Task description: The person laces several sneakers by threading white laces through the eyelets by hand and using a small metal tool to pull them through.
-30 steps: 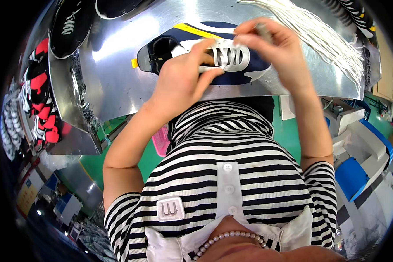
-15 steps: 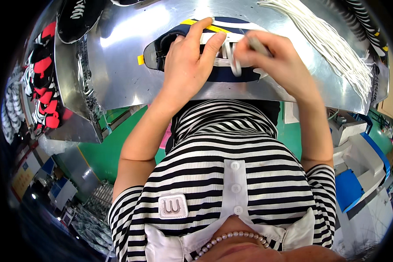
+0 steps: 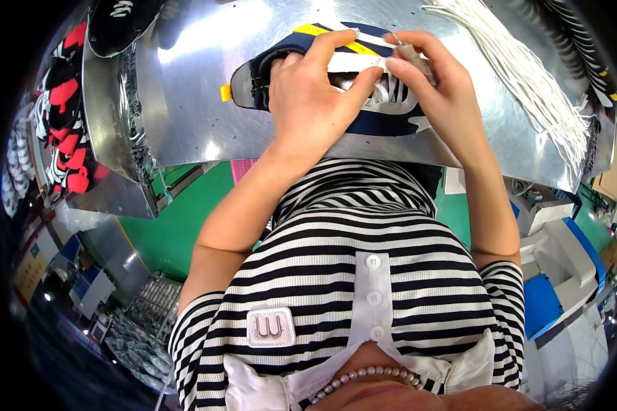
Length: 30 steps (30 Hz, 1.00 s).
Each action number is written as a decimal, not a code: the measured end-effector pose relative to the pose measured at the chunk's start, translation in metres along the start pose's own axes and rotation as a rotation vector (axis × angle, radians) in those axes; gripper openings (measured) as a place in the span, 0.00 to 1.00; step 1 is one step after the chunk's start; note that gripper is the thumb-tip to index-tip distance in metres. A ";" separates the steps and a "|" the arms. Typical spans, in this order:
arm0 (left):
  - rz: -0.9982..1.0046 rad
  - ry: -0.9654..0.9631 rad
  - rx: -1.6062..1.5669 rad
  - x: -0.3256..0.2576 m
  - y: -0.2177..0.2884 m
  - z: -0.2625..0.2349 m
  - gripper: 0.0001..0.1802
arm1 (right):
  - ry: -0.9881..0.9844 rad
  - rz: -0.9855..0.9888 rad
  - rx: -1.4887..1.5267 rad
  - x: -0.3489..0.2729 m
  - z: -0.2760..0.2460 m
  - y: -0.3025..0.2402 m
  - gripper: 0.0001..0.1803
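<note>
The left hand (image 3: pixel 310 101) grasps a navy shoe (image 3: pixel 384 126) on the desk (image 3: pixel 192 103); the right hand (image 3: pixel 437 77) clasps a small tool (image 3: pixel 411 57) near the laces (image 3: pixel 380 94).

- The widest open stretch of the desk (image 3: pixel 192 120) lies left of the navy shoe (image 3: pixel 384 125), reaching past its heel; a black shoe (image 3: pixel 122 31) blocks the far left corner.
- Over the navy shoe, the left hand (image 3: pixel 322 96) covers the opening and part of the laced front, closing the way in from the left.
- The right hand (image 3: pixel 432 75), with a stubby tool (image 3: pixel 414 60), bars the toe side; only a slim gap parts the two index fingers.
- Between the right hand and the bundle of white laces (image 3: pixel 511 79) runs a bare lane.
- Along the near edge, a narrow strip passes between both wrists.
</note>
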<state>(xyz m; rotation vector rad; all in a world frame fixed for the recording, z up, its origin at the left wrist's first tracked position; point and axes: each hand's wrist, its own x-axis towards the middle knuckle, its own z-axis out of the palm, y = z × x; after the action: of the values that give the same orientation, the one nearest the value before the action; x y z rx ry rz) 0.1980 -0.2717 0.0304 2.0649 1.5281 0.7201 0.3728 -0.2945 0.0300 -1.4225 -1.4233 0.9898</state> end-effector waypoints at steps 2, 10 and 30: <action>0.000 0.013 0.010 0.000 0.000 0.001 0.26 | 0.039 0.090 0.049 -0.014 -0.005 -0.005 0.09; 0.055 0.053 -0.006 -0.004 -0.006 0.005 0.25 | -0.092 -0.062 -0.391 -0.018 -0.010 -0.014 0.06; 0.179 0.161 -0.073 -0.008 -0.010 0.012 0.22 | -0.030 -0.139 -0.499 -0.023 -0.006 -0.015 0.05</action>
<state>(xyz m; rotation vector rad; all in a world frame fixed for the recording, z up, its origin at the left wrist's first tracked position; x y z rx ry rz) 0.1967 -0.2774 0.0134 2.1512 1.3882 1.0162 0.3732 -0.3180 0.0449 -1.6320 -1.8504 0.5892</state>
